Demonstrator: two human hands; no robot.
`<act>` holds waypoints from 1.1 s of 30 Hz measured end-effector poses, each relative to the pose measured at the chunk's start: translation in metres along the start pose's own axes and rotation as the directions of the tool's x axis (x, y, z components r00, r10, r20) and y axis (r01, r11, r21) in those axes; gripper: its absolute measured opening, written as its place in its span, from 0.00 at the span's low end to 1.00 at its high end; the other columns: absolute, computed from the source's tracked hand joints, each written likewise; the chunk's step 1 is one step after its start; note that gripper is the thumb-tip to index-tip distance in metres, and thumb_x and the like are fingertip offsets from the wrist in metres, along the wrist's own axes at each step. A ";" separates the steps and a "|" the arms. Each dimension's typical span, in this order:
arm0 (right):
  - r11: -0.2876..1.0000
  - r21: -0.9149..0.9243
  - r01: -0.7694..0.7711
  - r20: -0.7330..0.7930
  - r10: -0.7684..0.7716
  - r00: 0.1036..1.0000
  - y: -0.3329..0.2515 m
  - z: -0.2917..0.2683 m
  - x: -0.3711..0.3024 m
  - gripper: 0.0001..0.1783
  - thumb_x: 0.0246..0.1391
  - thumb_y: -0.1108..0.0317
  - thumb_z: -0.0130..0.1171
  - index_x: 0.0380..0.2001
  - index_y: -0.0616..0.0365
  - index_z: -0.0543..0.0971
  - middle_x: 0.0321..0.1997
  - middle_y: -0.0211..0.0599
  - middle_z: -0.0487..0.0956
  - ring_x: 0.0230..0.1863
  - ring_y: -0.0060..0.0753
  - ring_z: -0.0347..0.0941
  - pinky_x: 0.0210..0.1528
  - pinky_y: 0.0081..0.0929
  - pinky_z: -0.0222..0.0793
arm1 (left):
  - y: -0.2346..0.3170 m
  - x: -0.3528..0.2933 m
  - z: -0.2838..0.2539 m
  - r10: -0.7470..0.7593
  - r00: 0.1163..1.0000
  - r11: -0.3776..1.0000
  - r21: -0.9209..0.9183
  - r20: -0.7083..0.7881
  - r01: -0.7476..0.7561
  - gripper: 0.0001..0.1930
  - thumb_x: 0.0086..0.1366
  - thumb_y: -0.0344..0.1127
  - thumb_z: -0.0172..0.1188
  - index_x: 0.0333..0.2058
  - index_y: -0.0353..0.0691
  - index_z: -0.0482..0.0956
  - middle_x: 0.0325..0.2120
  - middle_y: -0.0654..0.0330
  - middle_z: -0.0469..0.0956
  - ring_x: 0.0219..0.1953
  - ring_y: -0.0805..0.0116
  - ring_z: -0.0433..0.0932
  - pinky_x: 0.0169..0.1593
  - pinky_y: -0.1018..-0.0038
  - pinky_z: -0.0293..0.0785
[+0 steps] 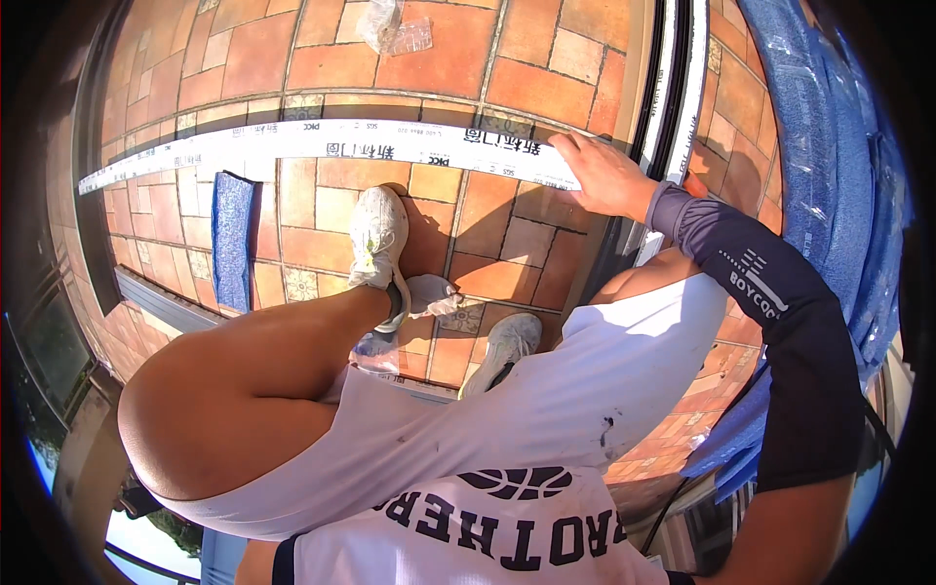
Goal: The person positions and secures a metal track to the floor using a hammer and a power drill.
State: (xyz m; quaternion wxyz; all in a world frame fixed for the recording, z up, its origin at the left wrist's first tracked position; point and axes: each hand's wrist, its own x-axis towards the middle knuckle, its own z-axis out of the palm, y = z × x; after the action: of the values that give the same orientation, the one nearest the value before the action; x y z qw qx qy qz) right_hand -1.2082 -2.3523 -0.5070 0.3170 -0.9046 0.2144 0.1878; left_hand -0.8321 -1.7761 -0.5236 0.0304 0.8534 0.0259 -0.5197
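Across the upper frame: white bar, long axis left to right.
Bar's right end: your right hand, touching, fingers half-curled; can't tell if gripping.
Left hand: out of view, can't tell.

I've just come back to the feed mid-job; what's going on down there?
A person's right hand is at the right end of a long bar covered in white printed film, which runs across the tiled floor. The left hand is out of view. A short blue strip lies below the bar, toward its left end. The hand covers the bar's right end, so I can't tell whether it grips or just rests there.
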 end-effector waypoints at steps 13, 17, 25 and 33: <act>0.998 -0.011 0.061 0.075 -0.060 0.995 0.014 -0.003 -0.003 0.44 0.62 0.50 0.68 0.68 0.66 0.59 0.52 0.71 0.75 0.51 0.73 0.79 0.56 0.56 0.75 | 0.051 -0.106 -0.083 0.023 0.878 1.000 -0.018 0.477 -0.016 0.09 0.70 0.30 0.68 0.43 0.35 0.78 0.31 0.54 0.80 0.35 0.69 0.77 0.39 0.67 0.74; 0.999 -0.035 0.031 0.108 -0.027 0.994 0.005 -0.007 0.002 0.43 0.61 0.51 0.69 0.66 0.64 0.60 0.52 0.71 0.75 0.48 0.72 0.81 0.53 0.58 0.77 | 0.116 -0.134 -0.109 0.221 0.913 0.949 0.140 0.343 -0.282 0.07 0.70 0.29 0.68 0.41 0.34 0.79 0.29 0.55 0.79 0.34 0.72 0.75 0.37 0.68 0.73; 0.990 0.022 -0.137 0.028 0.137 0.990 -0.024 -0.031 0.004 0.44 0.65 0.40 0.66 0.68 0.64 0.70 0.67 0.63 0.74 0.64 0.63 0.76 0.66 0.49 0.72 | 0.349 -0.181 -0.163 0.999 -0.051 -0.045 0.584 0.007 -0.810 0.06 0.67 0.21 0.65 0.39 0.33 0.76 0.32 0.51 0.78 0.32 0.51 0.83 0.36 0.63 0.79; 0.541 0.730 0.418 -0.632 0.301 0.714 -0.119 -0.199 -0.041 0.23 0.73 0.48 0.64 0.41 0.61 0.85 0.30 0.26 0.79 0.31 0.14 0.72 0.34 0.18 0.71 | 0.526 -0.277 -0.071 0.516 -0.724 -0.787 0.587 0.458 -0.190 0.13 0.48 0.33 0.74 0.35 0.47 0.87 0.41 0.66 0.76 0.49 0.61 0.76 0.51 0.64 0.75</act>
State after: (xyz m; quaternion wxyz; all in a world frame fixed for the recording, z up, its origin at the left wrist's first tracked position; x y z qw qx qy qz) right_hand -1.1413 -2.3872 -0.2837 0.6098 -0.6446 0.3454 -0.3056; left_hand -0.8565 -2.2987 -0.2323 0.1940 0.3365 -0.9112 0.1374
